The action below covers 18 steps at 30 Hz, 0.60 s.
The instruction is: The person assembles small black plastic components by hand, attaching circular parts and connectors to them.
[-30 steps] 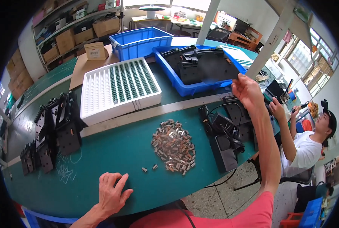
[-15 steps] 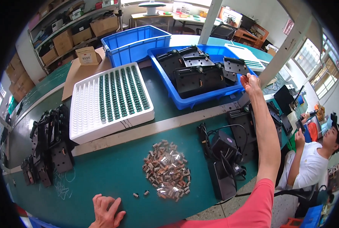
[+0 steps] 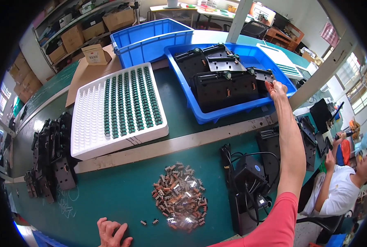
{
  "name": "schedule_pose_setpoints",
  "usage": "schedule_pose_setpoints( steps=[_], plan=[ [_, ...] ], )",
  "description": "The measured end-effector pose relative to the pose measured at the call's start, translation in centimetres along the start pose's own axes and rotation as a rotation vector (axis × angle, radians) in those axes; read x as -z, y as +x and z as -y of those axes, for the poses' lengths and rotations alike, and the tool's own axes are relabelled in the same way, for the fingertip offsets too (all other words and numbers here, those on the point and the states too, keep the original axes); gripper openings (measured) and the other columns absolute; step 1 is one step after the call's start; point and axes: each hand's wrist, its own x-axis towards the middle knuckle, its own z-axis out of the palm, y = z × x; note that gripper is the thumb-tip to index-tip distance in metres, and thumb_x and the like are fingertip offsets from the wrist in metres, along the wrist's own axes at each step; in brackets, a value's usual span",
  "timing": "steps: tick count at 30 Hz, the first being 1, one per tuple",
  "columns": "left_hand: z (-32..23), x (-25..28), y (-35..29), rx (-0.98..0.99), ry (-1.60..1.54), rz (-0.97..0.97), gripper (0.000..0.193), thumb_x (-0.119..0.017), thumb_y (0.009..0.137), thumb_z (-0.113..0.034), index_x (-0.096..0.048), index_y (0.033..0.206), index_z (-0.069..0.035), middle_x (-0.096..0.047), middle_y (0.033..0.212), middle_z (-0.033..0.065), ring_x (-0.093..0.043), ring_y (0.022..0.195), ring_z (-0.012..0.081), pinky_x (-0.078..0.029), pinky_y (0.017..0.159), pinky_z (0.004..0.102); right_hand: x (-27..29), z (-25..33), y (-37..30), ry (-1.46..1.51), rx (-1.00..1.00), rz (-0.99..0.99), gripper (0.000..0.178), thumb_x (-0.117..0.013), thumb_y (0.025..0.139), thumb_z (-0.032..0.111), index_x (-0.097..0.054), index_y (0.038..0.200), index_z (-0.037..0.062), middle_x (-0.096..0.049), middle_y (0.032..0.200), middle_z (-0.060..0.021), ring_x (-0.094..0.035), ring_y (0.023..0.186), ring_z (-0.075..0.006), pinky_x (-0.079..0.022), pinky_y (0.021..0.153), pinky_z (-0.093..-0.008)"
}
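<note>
At the right end of the blue tray, the right hand pinches the end of a small black plate, just beside larger black plates; whether it rests on them, I can't tell. On the green tabletop, the left hand lies with fingers loosely parted, near two stray metal pieces.

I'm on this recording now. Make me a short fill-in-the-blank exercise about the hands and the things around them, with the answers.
1. The wearer's right hand pinches a black plate at the shallow ____ tray.
2. Green pieces stand in rows in a ____ foam block.
3. ____ small parts lie loose between the wearer's left hand and the heap.

Missing words: blue; white; Two.
</note>
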Motion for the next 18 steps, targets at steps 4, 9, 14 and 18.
schedule_pose_setpoints(
  steps=[4, 9, 14, 18],
  plan=[
    [0.1, -0.1, 0.0, 0.003, 0.004, -0.005, 0.048, -0.070, 0.075, -0.034, -0.065, 0.108, 0.001, -0.051, 0.095, 0.0135, -0.050, 0.088, 0.0305, -0.037, 0.091, 0.0559, -0.2, -0.1, 0.5, -0.028, -0.043, -0.094, 0.006, -0.050, 0.096, -0.005, -0.048, 0.098, -0.0109, -0.058, 0.089, -0.0226, -0.068, 0.065, -0.0317, -0.067, 0.058, -0.0422],
    [0.0, 0.0, 0.1, 0.011, 0.015, 0.009, 0.048, -0.069, 0.075, -0.034, -0.065, 0.107, 0.001, -0.051, 0.096, 0.0138, -0.050, 0.088, 0.0310, -0.037, 0.091, 0.0561, -0.9, 1.5, -2.1, -0.159, -0.140, -0.105, 0.015, -0.055, 0.091, -0.009, -0.049, 0.105, -0.0123, -0.060, 0.098, -0.0267, -0.071, 0.072, -0.0397, -0.067, 0.058, -0.0412],
    [-0.4, 0.6, -0.4, 0.036, 0.043, 0.030, 0.048, -0.069, 0.074, -0.034, -0.065, 0.108, 0.000, -0.051, 0.096, 0.0141, -0.050, 0.089, 0.0317, -0.038, 0.092, 0.0566, -1.2, 1.0, -3.0, -0.178, -0.084, -0.091, 0.023, -0.057, 0.087, -0.012, -0.047, 0.108, -0.0144, -0.060, 0.100, -0.0275, -0.069, 0.074, -0.0454, -0.066, 0.057, -0.0429],
    [0.0, -0.2, 0.6, -0.040, -0.011, -0.009, 0.052, -0.073, 0.073, -0.029, -0.064, 0.116, -0.002, -0.053, 0.103, 0.0132, -0.051, 0.096, 0.0321, -0.036, 0.097, 0.0565, 4.5, 4.2, 2.4, -0.139, 0.009, 0.404, 0.001, -0.057, 0.083, -0.011, -0.057, 0.084, -0.0098, -0.061, 0.079, -0.0209, -0.068, 0.066, -0.0308, -0.065, 0.067, -0.0429]
  ],
)
